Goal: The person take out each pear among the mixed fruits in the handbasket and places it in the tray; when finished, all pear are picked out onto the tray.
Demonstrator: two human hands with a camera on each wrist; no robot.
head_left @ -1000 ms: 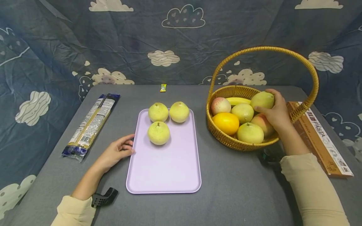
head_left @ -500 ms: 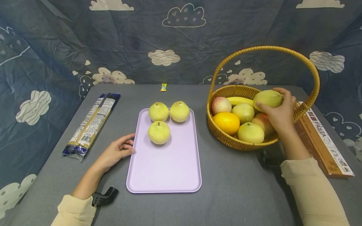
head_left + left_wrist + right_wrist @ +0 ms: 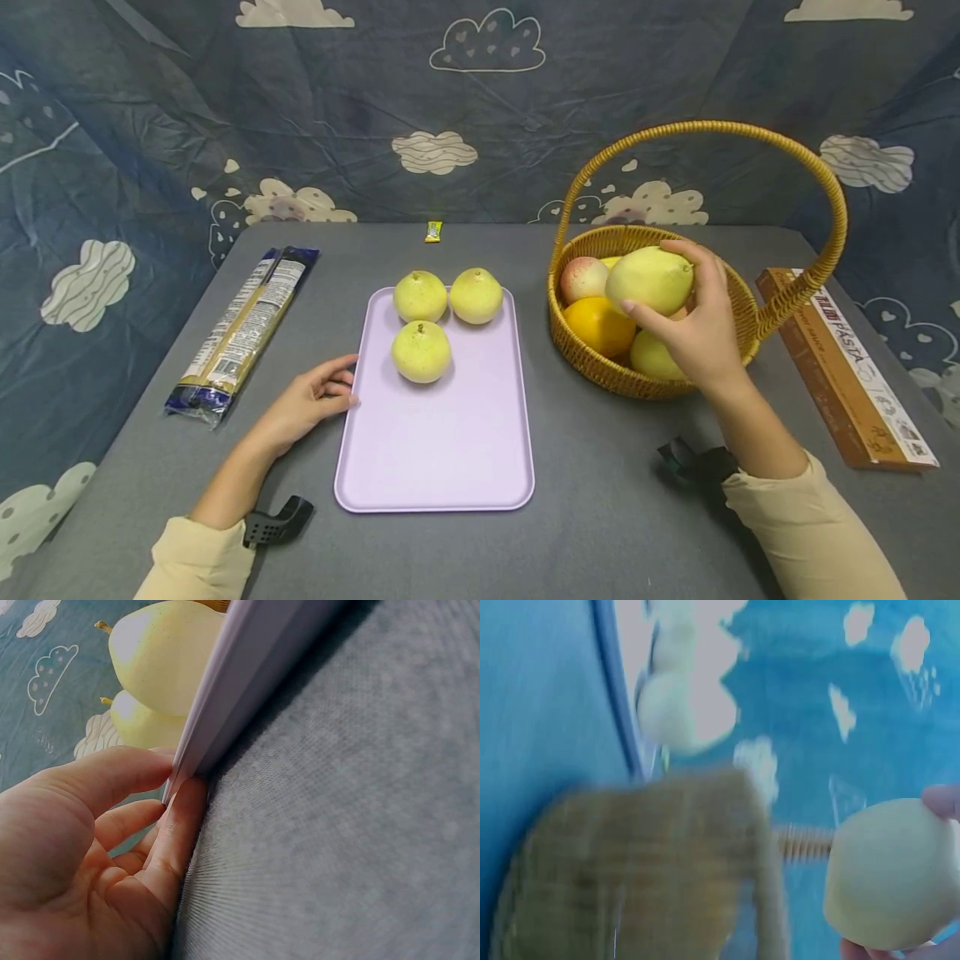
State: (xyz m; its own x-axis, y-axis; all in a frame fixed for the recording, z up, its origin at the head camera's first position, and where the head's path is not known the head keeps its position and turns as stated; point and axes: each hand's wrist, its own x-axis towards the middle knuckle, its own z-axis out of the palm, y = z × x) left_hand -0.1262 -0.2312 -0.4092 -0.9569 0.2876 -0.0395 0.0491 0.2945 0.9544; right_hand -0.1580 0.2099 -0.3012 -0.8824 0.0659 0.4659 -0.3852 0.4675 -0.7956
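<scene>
A: Where is the green-yellow fruit (image 3: 648, 282) found?
B: Over the basket (image 3: 607, 383), above other fruit; gripped between thumb and fingers of the right hand (image 3: 693, 321)
A: And the left hand (image 3: 311, 400)?
B: Rim of the lilac tray (image 3: 450, 458) pinched in its fingers; three pale-yellow fruits (image 3: 421, 352) borne toward the far end
A: How is the lift best managed?
B: Height should be gained before sideways travel, so the orange fruit (image 3: 597, 325) is not brushed; handle (image 3: 705, 127) to be given room; firm, unsqueezed hold advised, as smooth-looking skin may slip
</scene>
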